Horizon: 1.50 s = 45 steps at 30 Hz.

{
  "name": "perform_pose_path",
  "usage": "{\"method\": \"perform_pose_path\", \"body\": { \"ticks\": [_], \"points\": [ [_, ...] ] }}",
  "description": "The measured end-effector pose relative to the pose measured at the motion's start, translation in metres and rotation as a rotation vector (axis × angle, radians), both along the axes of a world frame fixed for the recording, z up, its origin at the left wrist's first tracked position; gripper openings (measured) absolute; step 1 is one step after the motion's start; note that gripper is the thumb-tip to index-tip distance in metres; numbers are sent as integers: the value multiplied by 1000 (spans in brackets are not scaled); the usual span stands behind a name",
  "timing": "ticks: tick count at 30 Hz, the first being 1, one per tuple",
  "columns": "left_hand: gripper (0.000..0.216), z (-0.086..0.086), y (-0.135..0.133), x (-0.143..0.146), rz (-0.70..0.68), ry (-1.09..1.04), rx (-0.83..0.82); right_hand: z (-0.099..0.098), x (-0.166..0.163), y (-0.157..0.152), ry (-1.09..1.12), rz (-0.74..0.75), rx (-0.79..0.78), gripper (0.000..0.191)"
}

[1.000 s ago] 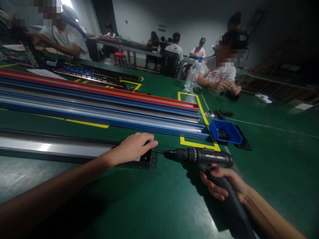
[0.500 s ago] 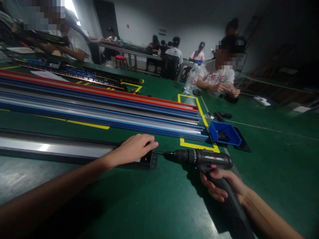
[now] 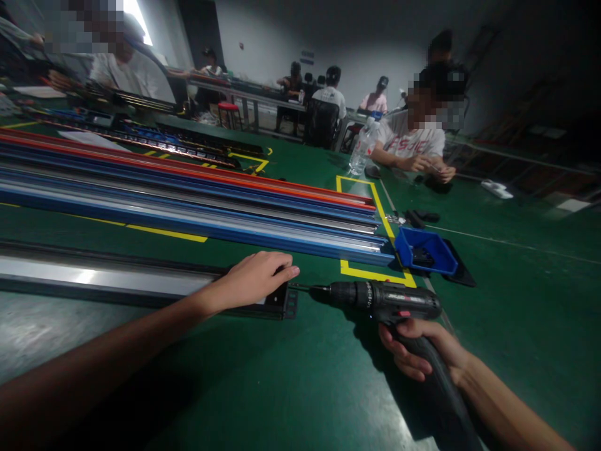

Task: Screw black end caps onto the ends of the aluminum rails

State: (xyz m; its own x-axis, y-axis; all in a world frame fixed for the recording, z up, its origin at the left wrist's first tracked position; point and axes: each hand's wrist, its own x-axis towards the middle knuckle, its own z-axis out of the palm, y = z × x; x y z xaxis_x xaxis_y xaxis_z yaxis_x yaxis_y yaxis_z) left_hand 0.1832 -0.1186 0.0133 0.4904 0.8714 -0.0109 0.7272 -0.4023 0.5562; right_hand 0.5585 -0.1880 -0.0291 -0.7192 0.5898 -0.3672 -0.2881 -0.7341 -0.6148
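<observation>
My right hand (image 3: pixel 413 351) is wrapped around the handle of a black cordless drill (image 3: pixel 399 299), held level and pointing left. Its long thin bit (image 3: pixel 305 287) reaches the end cap (image 3: pixel 290 305) of a long black rail with a silver inner face (image 3: pixel 141 279). Across the right end of that rail lies my left hand (image 3: pixel 256 279), its fingers curled over the far edge and the thumb beside the cap. Whether the bit's tip sits in a screw is too small to tell.
Beyond the rail lie several long blue, silver and orange profiles (image 3: pixel 235 210). Right of them stands a blue bin (image 3: pixel 446 257) with small dark parts. A water bottle (image 3: pixel 361 150) stands farther back, near a seated person (image 3: pixel 413 141). Yellow tape (image 3: pixel 375 275) marks the green table.
Both my hands, the drill and the rail hold nearly the same position; the view has shifted slightly. At the back left, a person's arms and the dark strip there have moved.
</observation>
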Motion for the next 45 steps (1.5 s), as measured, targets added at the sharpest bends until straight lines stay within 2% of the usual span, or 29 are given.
{"method": "perform_pose_path", "body": {
  "ticks": [11, 30, 45],
  "points": [
    [43, -1, 0, 0, -1, -2, 0, -5, 1, 1, 9, 8, 35, 27],
    [46, -3, 0, -1, 20, 36, 21, 5, -5, 1, 22, 21, 88, 25],
    [48, -4, 1, -2, 19, 17, 22, 2, -3, 1, 22, 19, 73, 25]
  ]
}}
